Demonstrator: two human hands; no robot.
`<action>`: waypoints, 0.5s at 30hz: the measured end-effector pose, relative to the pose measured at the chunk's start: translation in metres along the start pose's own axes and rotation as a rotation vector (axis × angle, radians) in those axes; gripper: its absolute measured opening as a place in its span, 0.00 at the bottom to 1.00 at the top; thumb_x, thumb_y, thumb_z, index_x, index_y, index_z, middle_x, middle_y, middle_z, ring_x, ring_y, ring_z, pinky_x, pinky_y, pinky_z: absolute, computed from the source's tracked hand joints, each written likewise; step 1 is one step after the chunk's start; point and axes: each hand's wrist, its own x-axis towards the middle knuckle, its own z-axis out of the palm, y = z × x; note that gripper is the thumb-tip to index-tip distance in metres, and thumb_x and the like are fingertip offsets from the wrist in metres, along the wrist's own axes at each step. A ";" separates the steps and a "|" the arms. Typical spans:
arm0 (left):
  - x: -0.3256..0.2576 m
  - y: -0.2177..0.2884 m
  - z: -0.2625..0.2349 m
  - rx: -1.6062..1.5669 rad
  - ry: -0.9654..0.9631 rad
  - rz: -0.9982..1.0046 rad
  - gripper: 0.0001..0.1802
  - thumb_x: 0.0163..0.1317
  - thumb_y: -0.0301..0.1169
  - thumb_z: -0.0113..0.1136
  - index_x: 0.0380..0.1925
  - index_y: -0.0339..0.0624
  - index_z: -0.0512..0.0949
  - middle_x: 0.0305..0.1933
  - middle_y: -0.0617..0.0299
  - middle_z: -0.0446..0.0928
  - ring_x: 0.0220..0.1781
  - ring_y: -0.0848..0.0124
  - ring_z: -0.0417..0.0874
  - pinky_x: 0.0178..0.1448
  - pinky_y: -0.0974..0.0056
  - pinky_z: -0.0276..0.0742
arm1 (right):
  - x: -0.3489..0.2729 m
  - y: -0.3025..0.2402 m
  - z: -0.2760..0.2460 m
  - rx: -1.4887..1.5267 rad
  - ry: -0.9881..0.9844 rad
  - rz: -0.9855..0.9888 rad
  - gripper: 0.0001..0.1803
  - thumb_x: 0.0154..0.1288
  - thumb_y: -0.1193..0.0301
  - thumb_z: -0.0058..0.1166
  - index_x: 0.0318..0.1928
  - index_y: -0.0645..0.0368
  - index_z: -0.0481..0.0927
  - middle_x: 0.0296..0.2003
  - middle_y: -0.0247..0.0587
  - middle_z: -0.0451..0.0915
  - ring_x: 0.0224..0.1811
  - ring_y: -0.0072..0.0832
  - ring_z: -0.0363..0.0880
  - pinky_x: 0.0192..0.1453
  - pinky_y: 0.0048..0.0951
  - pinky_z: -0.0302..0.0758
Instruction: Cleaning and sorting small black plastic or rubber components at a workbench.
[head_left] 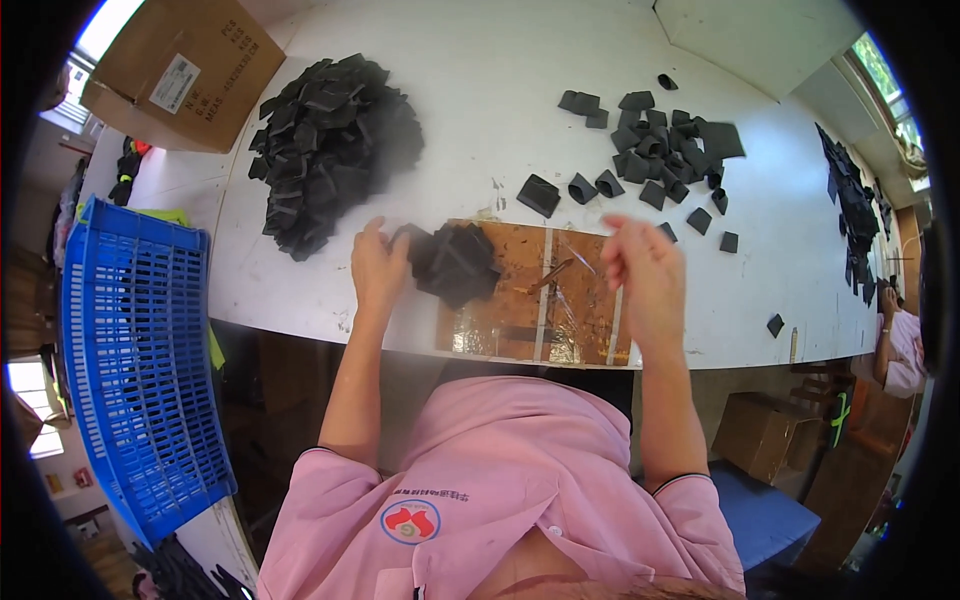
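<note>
My left hand (380,270) is at the left of a small heap of black fabric pieces (460,268). Its thumb and fingers are apart, and the thumb reaches the edge of a blurred black piece on that side. The heap covers the left end of a worn brown board (515,290), which has pale tape strips across it. Over the board's right end is my right hand (648,280), smeared by motion with its fingers bent. Whether anything small sits between those fingers does not show. A thin dark tool (553,275) lies on the board.
A large black pile (330,150) rises at the far left beside a cardboard box (190,75). Scattered black folded pieces (655,145) lie at the far right. A blue plastic crate (150,370) stands left of the white table (480,120). Another person (905,345) is at the right edge.
</note>
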 end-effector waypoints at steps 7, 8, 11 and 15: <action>0.016 -0.022 -0.010 0.172 0.081 0.161 0.04 0.50 0.25 0.56 0.25 0.36 0.72 0.19 0.56 0.71 0.22 0.63 0.72 0.28 0.63 0.68 | -0.053 0.031 0.038 -0.277 -0.106 -0.171 0.12 0.56 0.75 0.51 0.41 0.64 0.71 0.19 0.35 0.71 0.18 0.18 0.67 0.22 0.20 0.65; 0.015 -0.012 -0.020 0.176 0.077 0.159 0.04 0.50 0.25 0.56 0.25 0.36 0.72 0.19 0.56 0.71 0.22 0.63 0.72 0.28 0.63 0.68 | -0.057 0.030 0.043 -0.389 0.017 -0.311 0.11 0.54 0.76 0.53 0.39 0.64 0.72 0.18 0.37 0.70 0.18 0.20 0.68 0.22 0.22 0.66; 0.012 0.017 -0.049 -0.748 -0.375 -0.358 0.02 0.51 0.23 0.57 0.25 0.38 0.73 0.22 0.66 0.74 0.20 0.77 0.70 0.22 0.72 0.65 | -0.063 0.027 0.047 -0.519 -0.055 -0.651 0.14 0.49 0.77 0.57 0.39 0.62 0.72 0.21 0.38 0.70 0.21 0.28 0.70 0.23 0.26 0.67; -0.037 0.085 -0.046 -1.137 -0.856 -0.823 0.05 0.54 0.24 0.52 0.30 0.35 0.71 0.19 0.63 0.69 0.13 0.82 0.59 0.16 0.77 0.55 | -0.058 0.015 0.061 -0.466 -0.167 -0.723 0.15 0.46 0.75 0.59 0.37 0.62 0.74 0.30 0.40 0.72 0.29 0.36 0.72 0.31 0.29 0.70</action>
